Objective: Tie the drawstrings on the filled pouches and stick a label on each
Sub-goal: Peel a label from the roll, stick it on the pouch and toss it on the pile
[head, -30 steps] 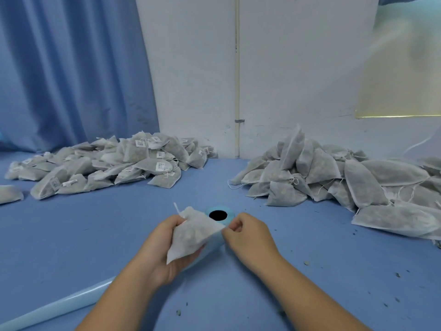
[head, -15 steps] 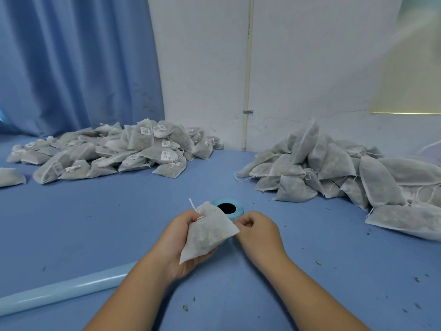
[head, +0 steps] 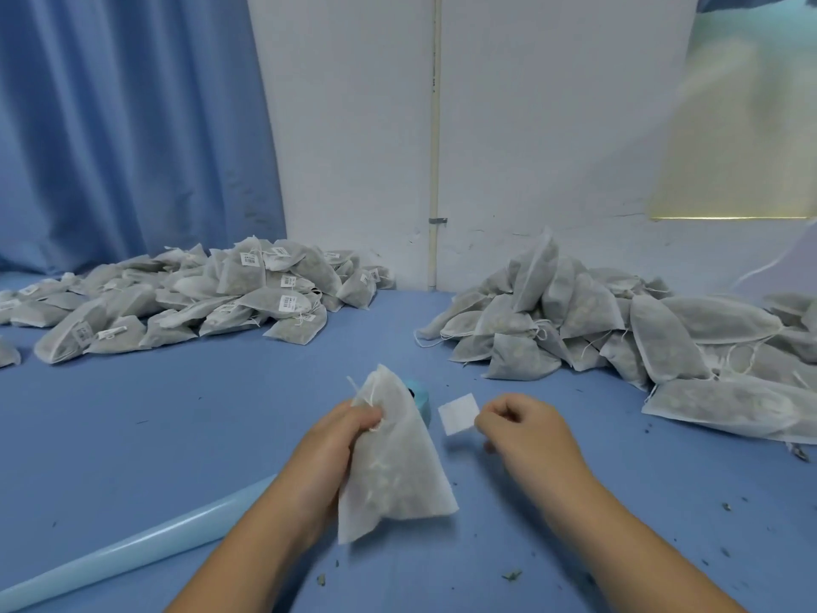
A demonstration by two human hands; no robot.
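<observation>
My left hand (head: 334,440) grips a white filled pouch (head: 393,471) by its gathered neck, and the pouch hangs tilted above the blue table. My right hand (head: 521,429) pinches a small white label (head: 459,413) by its right edge, just right of the pouch and not touching it. Behind the pouch a light blue label roll (head: 420,398) stands on the table, mostly hidden. A pile of pouches with labels (head: 212,303) lies at the back left. At the back right is a pile of pouches without labels (head: 619,334).
A pale blue strip of label backing (head: 132,546) trails from the roll toward the lower left corner. Dark crumbs (head: 513,575) are scattered over the blue table (head: 221,435). A blue curtain (head: 124,126) and a white wall (head: 530,126) close off the back.
My right hand has drawn away from the roll to the right with a peeled label pinched in it. My left hand has lifted and turned the pouch in front of the roll.
</observation>
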